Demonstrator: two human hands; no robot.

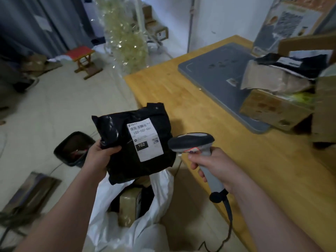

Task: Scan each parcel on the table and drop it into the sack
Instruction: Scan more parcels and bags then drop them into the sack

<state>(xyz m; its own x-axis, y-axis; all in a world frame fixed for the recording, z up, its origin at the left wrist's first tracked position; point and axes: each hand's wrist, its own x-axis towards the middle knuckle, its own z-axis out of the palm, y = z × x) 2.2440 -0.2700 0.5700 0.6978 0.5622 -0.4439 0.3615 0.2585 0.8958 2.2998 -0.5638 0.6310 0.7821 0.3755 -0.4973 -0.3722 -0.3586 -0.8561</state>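
Observation:
My left hand (99, 155) grips the left edge of a black plastic parcel (120, 157) with a white shipping label facing up. It hangs just above the open white sack (160, 190), which stands on the floor beside the table and holds a brown box and dark parcels. My right hand (216, 164) grips the handle of a grey barcode scanner (192, 140), its head pointing left at the parcel's label from close by. More parcels (272, 104), brown boxes and black bags, are piled at the right on the wooden table (209, 113).
A grey mat (218, 79) lies on the table under the pile. A black bin (72, 148) stands on the floor left of the sack. A red-topped stool (83, 59) and flat cardboard lie farther off. The scanner cable hangs down at the table's edge.

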